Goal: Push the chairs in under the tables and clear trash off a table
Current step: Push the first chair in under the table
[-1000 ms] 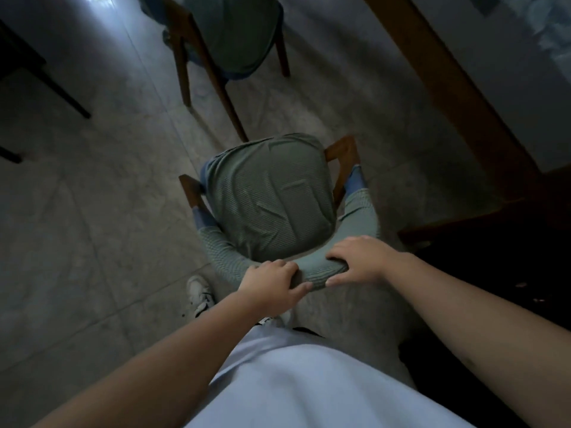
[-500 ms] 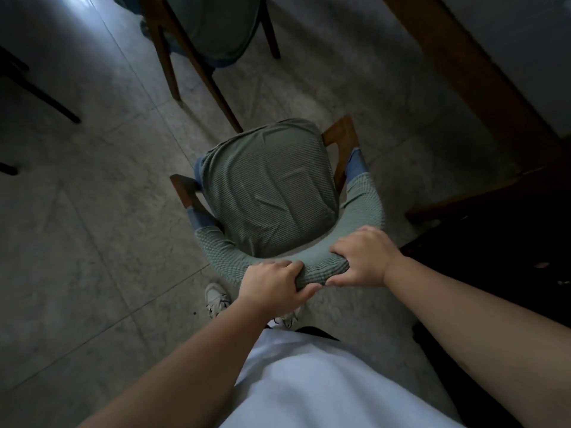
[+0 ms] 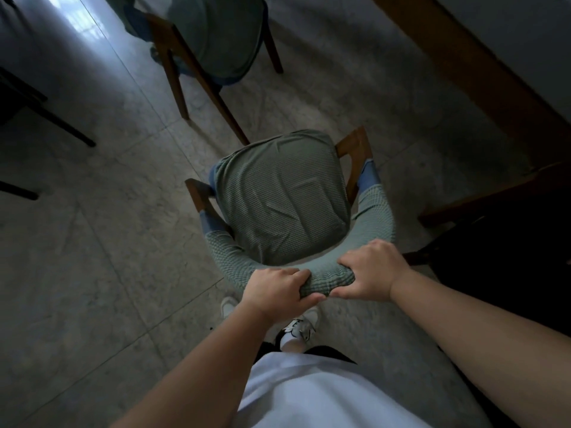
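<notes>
Gripping the chair's padded backrest [image 3: 327, 278] side by side, left hand [image 3: 275, 291] and right hand [image 3: 369, 273] curl their fingers [image 3: 352, 261] over it; the seat [image 3: 281, 196] runs ahead, the wooden counter [image 3: 482, 75] beyond it to the right.

Far chair [image 3: 213, 35] top cropped; table underside perhaps dark.

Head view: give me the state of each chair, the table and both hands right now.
Near chair: upright on the floor, out in the open, not under a table, gripped at its backrest.
Far chair: upright, standing clear of the table.
Table: wooden edge at upper right, nothing tucked under the part in view.
Left hand: grips the backrest.
Right hand: grips the backrest, beside the left.
</notes>
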